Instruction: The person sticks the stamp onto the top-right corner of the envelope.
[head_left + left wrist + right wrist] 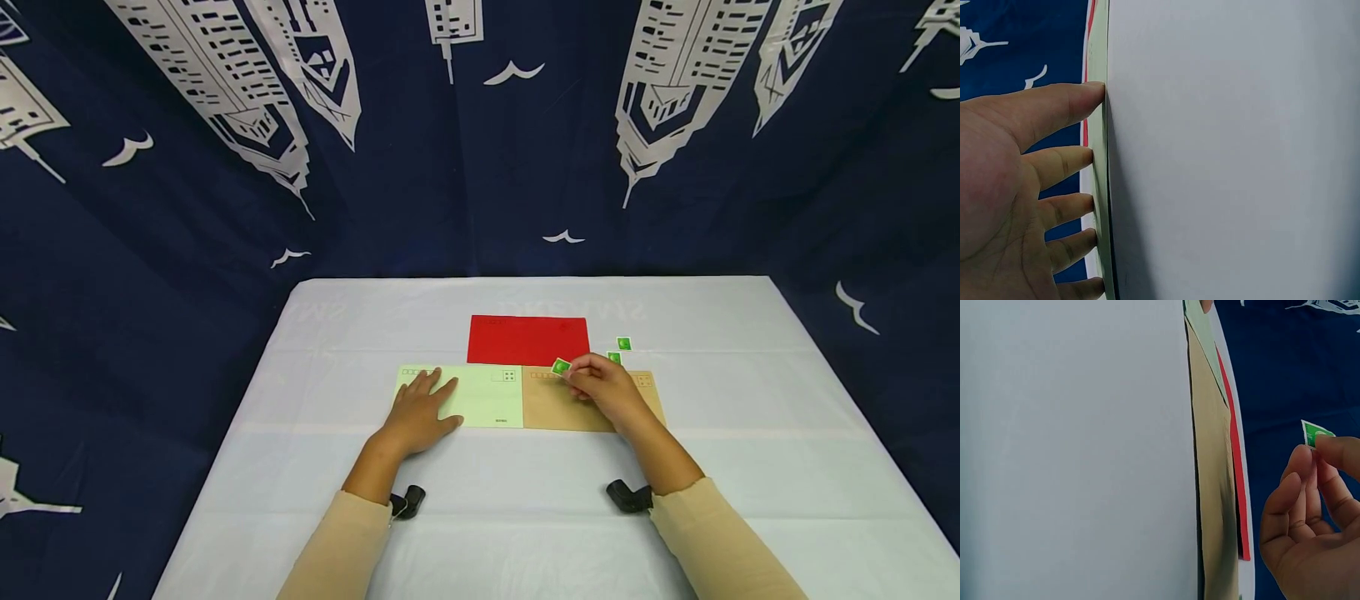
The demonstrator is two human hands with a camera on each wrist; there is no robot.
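Observation:
Fingers spread, my left hand (422, 417) rests on the light green envelope (491, 400); the left wrist view has its fingertips (1094, 94) touching the paper. My right hand (607, 387) pinches a small green stamp (560, 366) with a white border between thumb and finger, above the brown envelope (577, 417). In the right wrist view the stamp (1315, 432) stands out past the fingertips, clear of the paper. Two more green stamps lie on the table: one (624, 342) in full view, the other (614, 357) partly hidden behind my right hand.
A red envelope (528, 340) lies behind the green and brown ones, which sit side by side. White cloth covers the table (525, 517). A dark blue curtain (465, 183) with white building prints hangs beyond the far edge and around the sides.

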